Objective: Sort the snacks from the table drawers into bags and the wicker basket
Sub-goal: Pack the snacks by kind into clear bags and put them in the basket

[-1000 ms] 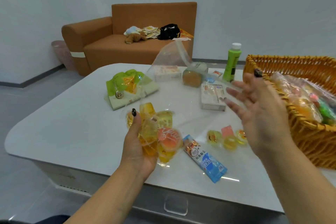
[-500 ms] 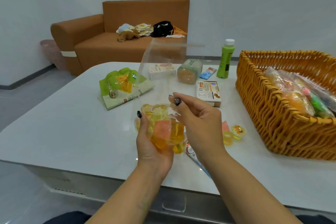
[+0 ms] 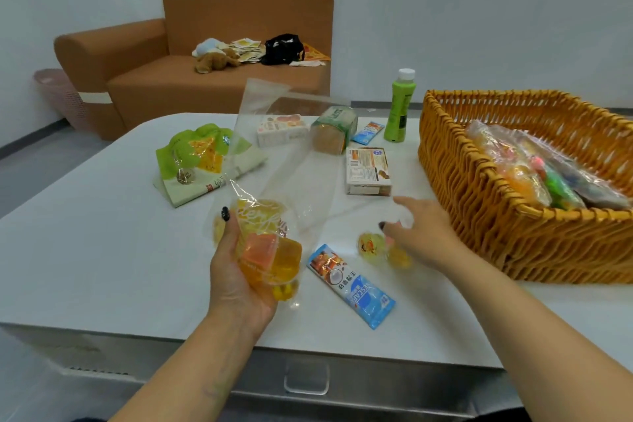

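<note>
A white table [image 3: 102, 250] with a drawer handle [image 3: 306, 378] in its front edge carries a wicker basket [image 3: 513, 233] at the right. Near the far edge lie a green pouch [image 3: 202, 161], a small box [image 3: 281, 130], a wrapped loaf [image 3: 332, 134], a blue sachet [image 3: 367, 132] and an upright green bottle [image 3: 399, 106]. Closer in lie a flat box [image 3: 367, 171], a blue packet [image 3: 352, 284] and jelly cups [image 3: 371, 245].

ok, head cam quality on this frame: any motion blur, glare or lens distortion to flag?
Head view: right hand smeared by motion blur over the loose jelly cups; left hand sharper, gripping the clear bag of jelly cups; glare streaks on the bag's film and the blue wafer packet; soft even light, faint shadows; wide-angle bowing shows in the table edge and wicker basket.
</note>
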